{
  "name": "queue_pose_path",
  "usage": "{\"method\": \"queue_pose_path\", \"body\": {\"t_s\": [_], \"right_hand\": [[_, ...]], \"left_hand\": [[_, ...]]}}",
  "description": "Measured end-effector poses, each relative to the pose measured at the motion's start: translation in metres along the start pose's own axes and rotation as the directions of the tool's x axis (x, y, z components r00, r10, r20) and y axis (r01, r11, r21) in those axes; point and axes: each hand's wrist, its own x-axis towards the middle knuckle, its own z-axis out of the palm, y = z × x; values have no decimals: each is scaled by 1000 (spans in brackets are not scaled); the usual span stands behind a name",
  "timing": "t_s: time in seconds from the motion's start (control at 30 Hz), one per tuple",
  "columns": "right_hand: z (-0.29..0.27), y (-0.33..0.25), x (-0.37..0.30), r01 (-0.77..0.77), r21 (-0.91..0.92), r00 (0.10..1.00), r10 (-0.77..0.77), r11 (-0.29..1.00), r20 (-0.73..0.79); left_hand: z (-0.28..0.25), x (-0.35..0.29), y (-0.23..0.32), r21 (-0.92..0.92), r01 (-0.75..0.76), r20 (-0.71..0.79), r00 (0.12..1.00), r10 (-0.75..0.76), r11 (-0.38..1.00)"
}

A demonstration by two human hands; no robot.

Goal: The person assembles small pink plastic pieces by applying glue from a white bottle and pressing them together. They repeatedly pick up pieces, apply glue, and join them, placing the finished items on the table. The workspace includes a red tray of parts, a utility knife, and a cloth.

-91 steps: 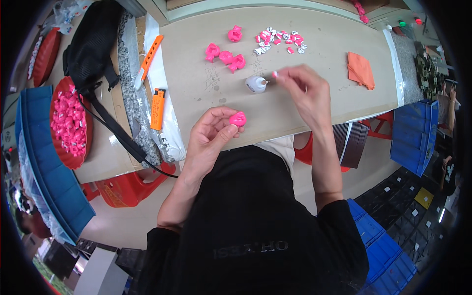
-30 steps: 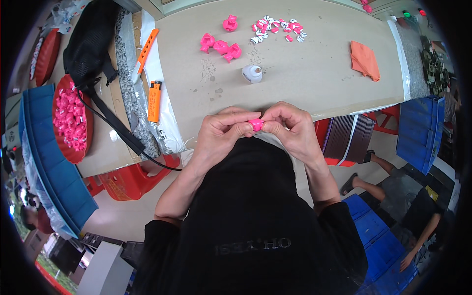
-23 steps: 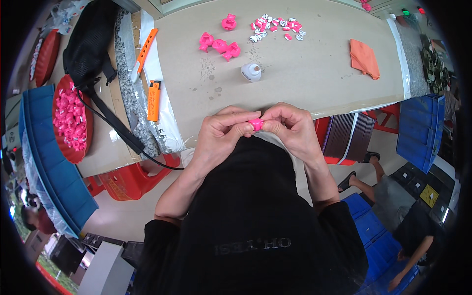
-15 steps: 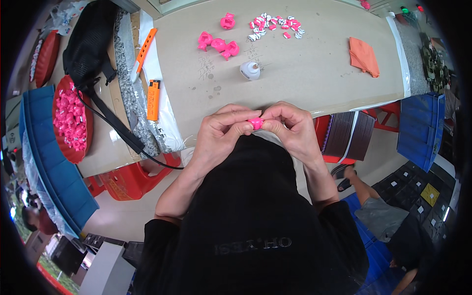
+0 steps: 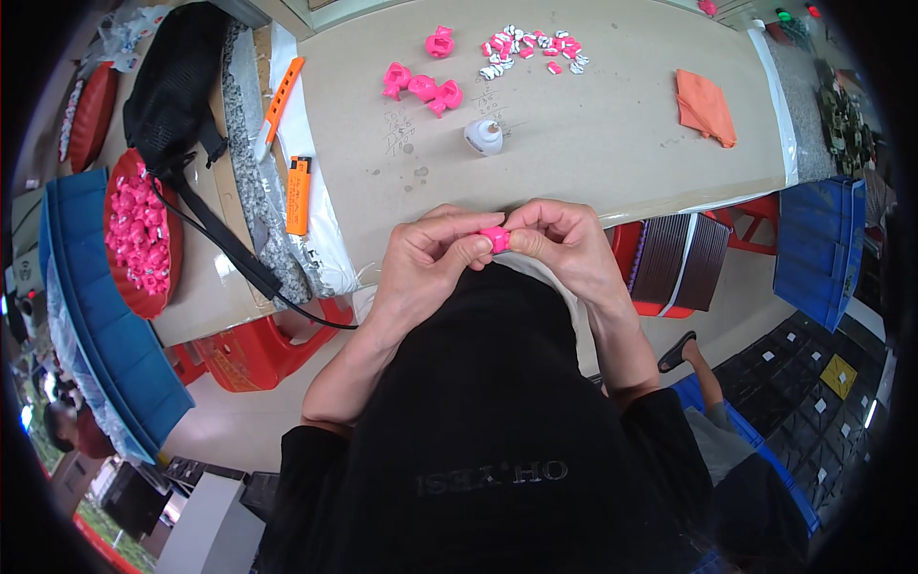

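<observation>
A small bright pink plastic piece [image 5: 495, 238] is pinched between my two hands, in front of the table's near edge. My left hand [image 5: 432, 258] grips its left side with thumb and fingers closed, and my right hand [image 5: 566, 247] pinches the right side between thumb and forefinger. My fingers hide part of the piece. Beyond my hands stands a small white squeeze bottle [image 5: 485, 138] with a narrow tip. Several hollow pink figure parts [image 5: 423, 87] lie farther back on the table, left of a scatter of little pink and black-and-white pieces [image 5: 535, 48].
An orange cloth [image 5: 706, 108] lies at the right. On the left are an orange lighter [image 5: 298, 196], an orange utility knife [image 5: 280, 107], a black bag [image 5: 174, 86] and a red tray [image 5: 169, 277] heaped with pink parts. Red stools [image 5: 253, 356] and blue crates flank the table; another person is at lower right.
The pink piece has been turned slightly between my fingertips, showing a more uneven side. My hands stay nearly in place. The person at lower right has shifted position.
</observation>
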Motion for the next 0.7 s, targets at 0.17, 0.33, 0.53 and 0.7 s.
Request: {"method": "queue_pose_path", "body": {"t_s": [0.17, 0.33, 0.53, 0.7], "right_hand": [[5, 2, -5, 189, -130, 978, -198, 973, -59], [13, -6, -11, 331, -414, 912, -400, 848, -91], [14, -5, -11, 332, -390, 909, -402, 859, -110], [8, -1, -9, 205, -123, 975, -214, 971, -58]], "left_hand": [[-4, 0, -1, 7, -50, 36, 998, 49, 999], [-3, 0, 1, 36, -130, 50, 990, 128, 991], [-3, 0, -1, 13, -135, 49, 990, 134, 991], [-4, -1, 1, -53, -68, 58, 996, 71, 996]]}}
